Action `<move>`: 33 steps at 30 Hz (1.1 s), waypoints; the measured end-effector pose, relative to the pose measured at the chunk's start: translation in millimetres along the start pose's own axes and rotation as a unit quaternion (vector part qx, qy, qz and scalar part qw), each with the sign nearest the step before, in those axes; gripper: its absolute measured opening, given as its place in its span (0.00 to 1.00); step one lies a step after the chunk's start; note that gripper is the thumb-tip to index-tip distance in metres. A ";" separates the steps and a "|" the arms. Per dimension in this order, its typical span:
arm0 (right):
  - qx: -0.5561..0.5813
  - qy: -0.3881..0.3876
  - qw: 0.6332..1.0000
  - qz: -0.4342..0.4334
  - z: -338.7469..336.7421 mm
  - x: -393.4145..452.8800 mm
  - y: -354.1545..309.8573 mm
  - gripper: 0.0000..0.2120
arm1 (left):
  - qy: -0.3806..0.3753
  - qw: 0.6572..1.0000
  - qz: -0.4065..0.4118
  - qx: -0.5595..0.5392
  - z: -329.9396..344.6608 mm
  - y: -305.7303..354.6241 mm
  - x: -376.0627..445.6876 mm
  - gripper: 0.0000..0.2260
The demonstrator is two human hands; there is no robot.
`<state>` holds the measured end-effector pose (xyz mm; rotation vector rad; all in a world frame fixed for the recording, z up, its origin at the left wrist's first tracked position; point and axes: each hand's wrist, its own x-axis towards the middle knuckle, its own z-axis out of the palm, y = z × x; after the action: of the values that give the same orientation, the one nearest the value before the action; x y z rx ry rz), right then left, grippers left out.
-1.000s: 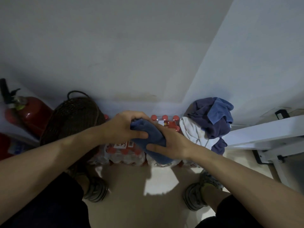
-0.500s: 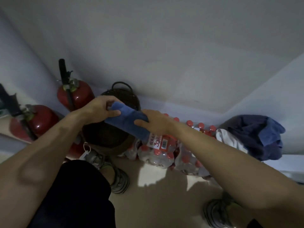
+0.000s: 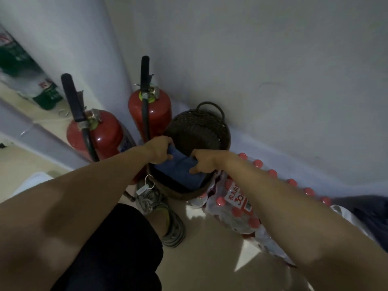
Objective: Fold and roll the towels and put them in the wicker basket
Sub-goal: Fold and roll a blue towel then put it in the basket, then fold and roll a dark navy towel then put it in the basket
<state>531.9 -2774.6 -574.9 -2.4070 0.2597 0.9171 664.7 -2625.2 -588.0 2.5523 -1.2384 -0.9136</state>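
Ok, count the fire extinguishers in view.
2. One fire extinguisher stands at the left by the wall; the other fire extinguisher stands in the corner, beside the wicker basket. Nothing suggests more.

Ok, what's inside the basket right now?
A rolled blue towel sits in the basket, gripped by both hands. Whatever lies beneath it is covered.

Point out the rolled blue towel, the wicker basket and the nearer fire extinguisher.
rolled blue towel (image 3: 180, 168), head view, on its top face.
wicker basket (image 3: 197, 127), head view, on the far inner wall.
nearer fire extinguisher (image 3: 102, 131), head view, on the red body.
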 end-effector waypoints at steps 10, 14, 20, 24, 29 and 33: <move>-0.041 -0.088 0.995 0.039 7.6 25.2 -5.2 0.27 | -0.089 0.985 0.063 0.132 13.3 1.1 8.6 0.15; -0.057 -0.048 0.997 0.033 11.3 23.6 -4.4 0.23 | -0.025 0.988 0.109 0.106 8.6 -3.7 -0.1 0.18; -0.048 0.130 0.990 -0.031 17.8 3.3 2.5 0.28 | -0.054 0.984 0.128 0.116 9.1 -6.1 -7.7 0.16; -0.080 0.096 0.992 -0.014 30.7 2.6 -0.2 0.28 | -0.067 0.982 0.112 0.138 13.1 -5.5 -6.7 0.18; -0.111 0.155 0.981 -0.027 39.3 -8.0 -8.8 0.24 | -0.097 0.974 0.108 0.172 7.3 3.0 -5.0 0.17; 0.024 0.326 0.943 -0.061 31.2 -74.9 11.9 0.12 | -0.054 0.983 0.112 0.134 -6.1 15.2 -5.9 0.11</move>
<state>454.2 -2768.1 -549.7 -2.5728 0.3598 0.0299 655.6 -2631.2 -574.6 2.5096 -1.7480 -0.8996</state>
